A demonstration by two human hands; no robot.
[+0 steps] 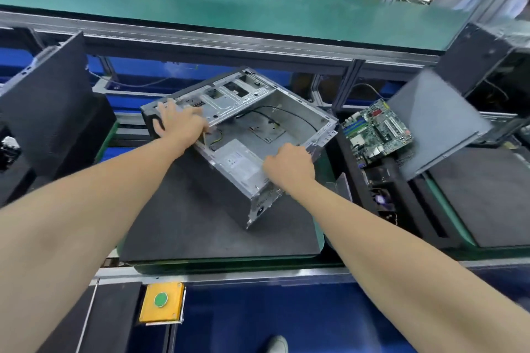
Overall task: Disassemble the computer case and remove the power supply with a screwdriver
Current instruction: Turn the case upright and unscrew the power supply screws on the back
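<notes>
An open grey metal computer case lies skewed on a black foam mat, its side panel off. Inside, at the near corner, sits the silver power supply with yellow and black wires by it. My left hand grips the case's far-left front end. My right hand is closed on the case's near-right rear edge, beside the power supply. No screwdriver is visible in either hand.
A bare green motherboard lies on black cases to the right, next to a leaning grey side panel. Black cases stand at the left. A yellow box with a green button sits at the near edge. A green bench runs behind.
</notes>
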